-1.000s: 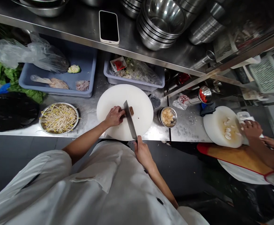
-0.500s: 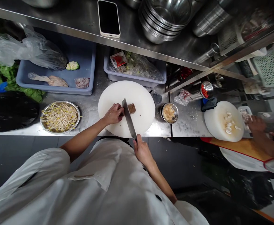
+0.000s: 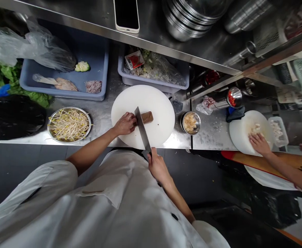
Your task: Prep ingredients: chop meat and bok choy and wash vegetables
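On the round white chopping board (image 3: 161, 101) lies a small brown block of food (image 3: 147, 117), its kind unclear. My left hand (image 3: 125, 124) rests at the block's left end with fingers curled and pressed together; they partly hide that end. My right hand (image 3: 158, 167) is wrapped round the handle of a broad kitchen knife (image 3: 143, 132) at the board's front edge. The blade slants up and left, between my left fingers and the visible part of the block. Whether the edge is into the block cannot be made out.
Left stand a bowl of bean sprouts (image 3: 69, 125) and a blue tub (image 3: 103, 75). A second tub (image 3: 153, 82) sits behind the board. To the right are a small bowl (image 3: 190, 123) and a co-worker's hand (image 3: 260, 144) over another board (image 3: 237, 132). A steel shelf (image 3: 94, 20) overhangs the back.
The view has shifted slightly. More of the brown block shows right of the blade. The co-worker's hand has moved left onto the other board. My grip on the knife is the same.
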Available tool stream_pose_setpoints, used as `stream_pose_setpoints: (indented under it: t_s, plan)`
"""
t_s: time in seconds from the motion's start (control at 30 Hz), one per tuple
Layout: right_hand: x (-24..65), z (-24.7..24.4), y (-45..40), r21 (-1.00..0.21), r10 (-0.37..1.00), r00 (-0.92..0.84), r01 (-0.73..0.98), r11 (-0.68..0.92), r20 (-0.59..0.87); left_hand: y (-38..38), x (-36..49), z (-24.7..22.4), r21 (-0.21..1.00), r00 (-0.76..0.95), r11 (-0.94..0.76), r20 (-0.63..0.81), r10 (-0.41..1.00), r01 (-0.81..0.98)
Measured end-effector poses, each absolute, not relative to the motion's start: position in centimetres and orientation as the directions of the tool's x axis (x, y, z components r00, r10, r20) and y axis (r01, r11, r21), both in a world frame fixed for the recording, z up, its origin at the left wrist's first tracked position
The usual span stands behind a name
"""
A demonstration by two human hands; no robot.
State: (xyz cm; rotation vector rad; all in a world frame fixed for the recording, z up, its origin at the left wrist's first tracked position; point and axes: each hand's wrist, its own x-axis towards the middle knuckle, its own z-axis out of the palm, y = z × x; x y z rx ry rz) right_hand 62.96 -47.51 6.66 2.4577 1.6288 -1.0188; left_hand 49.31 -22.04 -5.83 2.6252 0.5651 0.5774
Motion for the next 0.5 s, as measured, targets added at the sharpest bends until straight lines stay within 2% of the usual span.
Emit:
stream_pose_setpoints:
  t_s: [0.13,0.37,0.5]
  plan:
    - [62.9,6.9,-47.7,-0.339,0.817,0.227,0.826,-0.449,-0.530,-22.0,48.9,-6.2,0.422,0.839,-0.869,0.347,0.419,0.259]
    - [62.6,5.4,-46.8,-0.338,0.829,0.227,0.834,-0.436,-0.512,-22.3,48.9,-7.1,0.473,0.810,-0.843,0.370,0.456,0.258]
    - [63.5,6.0,-48.6,-0.431,0.887,0.240,0.804,-0.409,-0.394,-22.6,48.7,-7.1,0.549,0.777,-0.795,0.372,0.508,0.257]
